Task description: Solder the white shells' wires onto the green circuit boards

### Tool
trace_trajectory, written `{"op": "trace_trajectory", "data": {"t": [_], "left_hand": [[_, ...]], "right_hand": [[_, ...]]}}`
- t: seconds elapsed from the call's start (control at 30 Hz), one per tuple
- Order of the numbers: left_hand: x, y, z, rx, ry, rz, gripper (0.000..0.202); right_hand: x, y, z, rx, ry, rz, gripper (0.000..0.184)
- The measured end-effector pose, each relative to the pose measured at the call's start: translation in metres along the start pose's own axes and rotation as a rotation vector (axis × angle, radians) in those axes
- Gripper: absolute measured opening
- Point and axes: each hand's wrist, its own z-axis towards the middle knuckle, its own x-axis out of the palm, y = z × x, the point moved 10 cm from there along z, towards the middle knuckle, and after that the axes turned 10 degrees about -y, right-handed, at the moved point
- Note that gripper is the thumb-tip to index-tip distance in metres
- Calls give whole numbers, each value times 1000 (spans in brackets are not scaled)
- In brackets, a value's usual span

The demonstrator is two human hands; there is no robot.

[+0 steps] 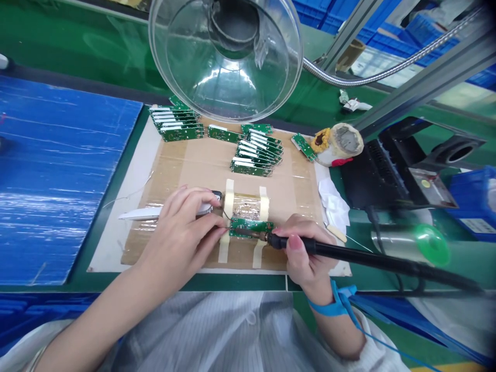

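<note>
A small green circuit board point(251, 227) lies on a taped fixture on the cardboard mat point(194, 165). My right hand point(306, 253) is closed round a black soldering iron point(349, 254), its tip touching the board's right edge. My left hand point(182, 232) is pinched on a thin solder wire point(226, 213) at the board's left end. Under that hand lies a white tool point(135, 213) with a black end. A blue strap point(333, 305) circles my right wrist.
Stacks of green boards point(178, 124) point(258, 152) lie at the mat's far side. A clear fume hood point(227, 57) hangs above. A sponge holder point(341, 144), black soldering station point(391, 170), metal iron stand point(406, 240) and blue bin point(476, 201) stand right. A blue sheet point(58, 170) lies left.
</note>
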Motion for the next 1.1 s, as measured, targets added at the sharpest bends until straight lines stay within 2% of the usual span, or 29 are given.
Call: {"op": "trace_trajectory", "data": {"t": [0.07, 0.2, 0.27, 0.37, 0.47, 0.53, 0.63, 0.7, 0.83, 1.1], "left_hand": [[0, -1, 0, 1, 2, -2, 14], [0, 0, 0, 6, -3, -12, 15], [-1, 1, -1, 3, -2, -24, 14], [-1, 1, -2, 7, 1, -54, 13], [-2, 3, -2, -22, -12, -49, 14], [-2, 5, -1, -55, -16, -32, 16], [-1, 6, 1, -74, -7, -24, 19], [-1, 6, 3, -79, 2, -29, 20], [-1, 8, 4, -83, 4, -36, 21], [1, 9, 3, -94, 26, -45, 22]], "right_hand": [[-6, 2, 3, 1, -72, 17, 15], [-27, -4, 6, 66, -296, 36, 25], [-30, -9, 4, 121, -336, 19, 23], [-27, -18, 2, 210, -295, -46, 15], [-21, -20, 3, 238, -220, -113, 12], [-19, -15, 5, 202, -216, -84, 11], [-22, -6, 7, 129, -251, -5, 24], [-19, -4, 5, 103, -210, 2, 27], [-8, -1, 0, 55, -80, -25, 16], [-5, 0, -3, 14, -43, -63, 11]]}}
